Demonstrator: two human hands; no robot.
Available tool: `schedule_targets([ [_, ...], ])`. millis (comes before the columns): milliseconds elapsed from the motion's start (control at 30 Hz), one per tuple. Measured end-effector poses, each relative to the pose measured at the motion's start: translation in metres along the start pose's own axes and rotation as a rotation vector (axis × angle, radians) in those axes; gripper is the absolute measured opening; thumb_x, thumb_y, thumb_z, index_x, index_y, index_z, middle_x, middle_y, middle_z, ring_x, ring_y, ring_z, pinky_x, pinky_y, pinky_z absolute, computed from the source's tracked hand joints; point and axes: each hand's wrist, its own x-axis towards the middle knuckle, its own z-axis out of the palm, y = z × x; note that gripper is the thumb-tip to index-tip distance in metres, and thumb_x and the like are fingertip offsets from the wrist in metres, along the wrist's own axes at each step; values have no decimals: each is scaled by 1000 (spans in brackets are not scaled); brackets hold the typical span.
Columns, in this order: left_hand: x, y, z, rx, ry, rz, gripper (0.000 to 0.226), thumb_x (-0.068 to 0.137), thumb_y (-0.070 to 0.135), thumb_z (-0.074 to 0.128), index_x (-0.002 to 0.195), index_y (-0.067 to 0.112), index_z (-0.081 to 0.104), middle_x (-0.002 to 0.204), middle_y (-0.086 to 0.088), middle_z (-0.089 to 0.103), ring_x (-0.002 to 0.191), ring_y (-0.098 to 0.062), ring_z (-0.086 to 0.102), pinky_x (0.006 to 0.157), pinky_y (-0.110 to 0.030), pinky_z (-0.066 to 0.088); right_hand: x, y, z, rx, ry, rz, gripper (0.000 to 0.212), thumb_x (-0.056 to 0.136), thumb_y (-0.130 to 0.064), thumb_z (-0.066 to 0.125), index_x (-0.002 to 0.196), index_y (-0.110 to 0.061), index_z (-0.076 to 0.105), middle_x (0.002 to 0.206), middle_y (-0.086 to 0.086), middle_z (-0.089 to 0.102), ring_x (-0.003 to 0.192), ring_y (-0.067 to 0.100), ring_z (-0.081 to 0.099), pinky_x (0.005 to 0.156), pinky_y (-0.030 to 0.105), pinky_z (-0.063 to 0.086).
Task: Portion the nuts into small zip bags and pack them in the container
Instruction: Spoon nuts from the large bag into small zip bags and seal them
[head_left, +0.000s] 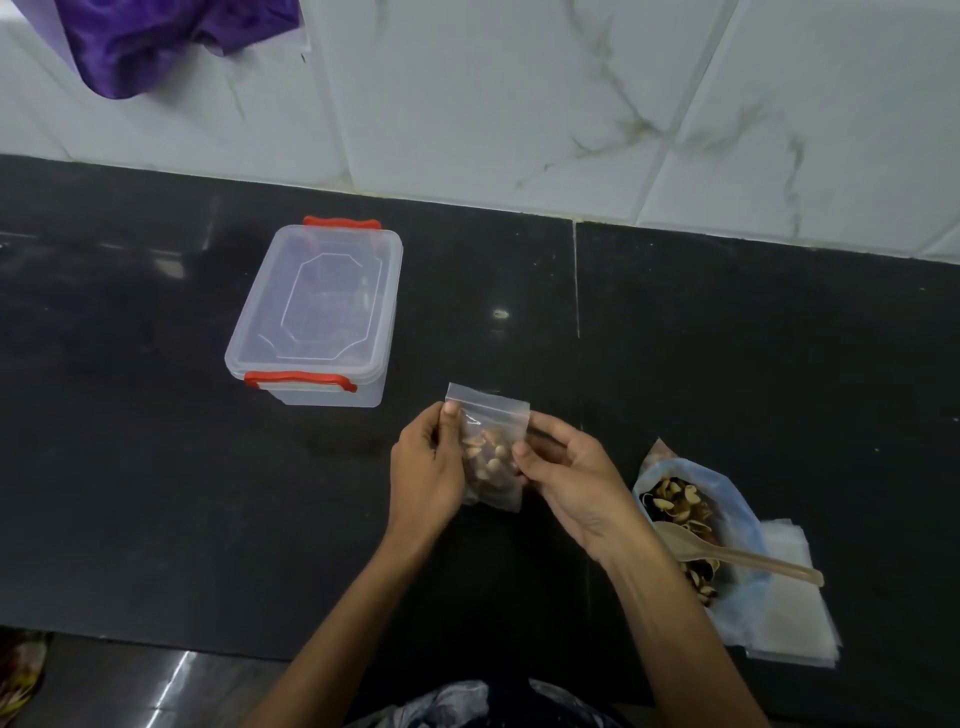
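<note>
We hold a small zip bag (491, 452) upright between both hands, above the dark table (727, 338) and in front of us. Our left hand (428, 470) has its grip clamped on the bag's left edge, the thumb pinching near the zip strip; our right hand (569, 480) pinches the right edge lower down, thumb on the front face. The bag holds a portion of nuts (485, 457) settled in its lower half, with flat clear plastic above them.

The step in hand looks like sealing. To do it well, we judge it best to keep the bag upright so the nuts stay low, flatten the empty top, then run thumb and finger along the whole zip strip from one corner to the other. Whether the strip is already closed we cannot tell.

The container (317, 312) sits well apart to the left with its lid on and red latches (300, 380) showing, so it must be opened before packing. To our right lies the open supply bag (696, 535) with a spoon (737, 556) resting in it, on a stack of empty bags (795, 618).
</note>
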Motion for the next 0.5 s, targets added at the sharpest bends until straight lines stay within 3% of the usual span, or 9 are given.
schedule_targets([
  [167,16,-1,6,-126,-3,-96,32,97,36,39,94,14,62,91,-7,70,87,-21,69,78,-41,57,24,-5,-1,-191,41,-107,41,89,-2,58,100,-41,63,118,7,47,109,22,56,87,44,55],
  [267,33,1,11,-141,26,-120,31,98,35,40,93,14,62,91,-10,69,86,-22,69,79,-47,57,46,-9,0,-290,46,-155,45,91,-4,56,101,-48,62,120,9,46,109,22,57,87,44,55],
  [400,65,6,21,-76,112,-67,35,98,37,40,90,11,61,85,-5,68,81,-17,68,77,-42,57,86,-19,6,-344,101,-197,43,92,-2,53,114,-39,59,111,0,48,112,19,55,90,39,54],
  [500,92,10,26,-79,171,-61,26,99,31,40,99,14,61,88,5,66,87,-12,66,78,-34,56,113,-31,14,-354,154,-228,40,93,-1,50,125,-26,53,103,-9,48,95,7,57,75,21,54],
])
